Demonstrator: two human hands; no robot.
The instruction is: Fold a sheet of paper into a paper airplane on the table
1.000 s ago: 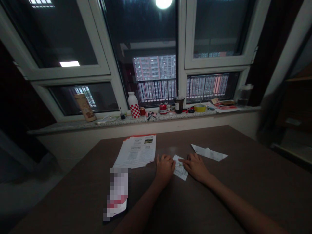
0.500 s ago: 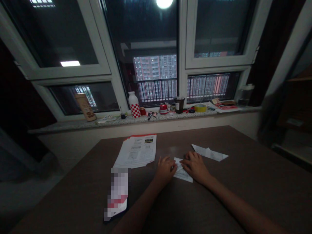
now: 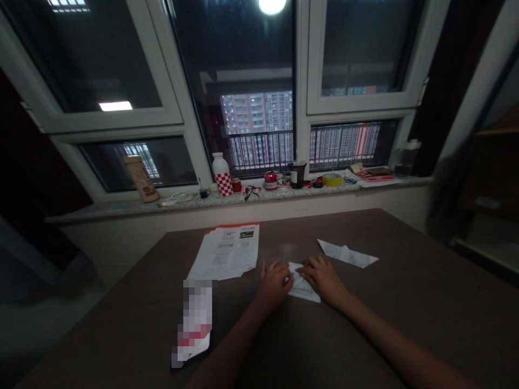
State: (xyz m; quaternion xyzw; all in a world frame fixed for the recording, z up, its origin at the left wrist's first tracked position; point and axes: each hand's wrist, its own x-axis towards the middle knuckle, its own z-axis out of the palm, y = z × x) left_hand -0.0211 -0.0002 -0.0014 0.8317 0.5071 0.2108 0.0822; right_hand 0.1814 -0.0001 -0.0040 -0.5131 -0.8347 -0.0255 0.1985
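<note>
A small folded sheet of printed paper [image 3: 305,292] lies flat on the table between my hands. My left hand [image 3: 274,283] is at its left edge, fingers curled, with thumb and fingertips at the paper's side. From the right, my right hand [image 3: 324,278] reaches over the upper part of the sheet, its bent fingers pressing on it. Parts of the paper under the fingers are hidden. Beyond my right hand lies a long folded strip of white paper [image 3: 348,255] with a small raised peak in its middle.
A stack of printed sheets [image 3: 227,251] lies at the left on the brown table [image 3: 133,302]. Nearer me is a phone [image 3: 194,324] with a blurred screen. Along the windowsill stand a checkered bottle [image 3: 223,175], a tan flask [image 3: 140,178], a dark cup [image 3: 297,175] and yellow tape [image 3: 332,180].
My right hand's fingers have shifted slightly left and forward across the folded paper. My left hand and the sheet stay nearly in place; the view has moved a touch.
</note>
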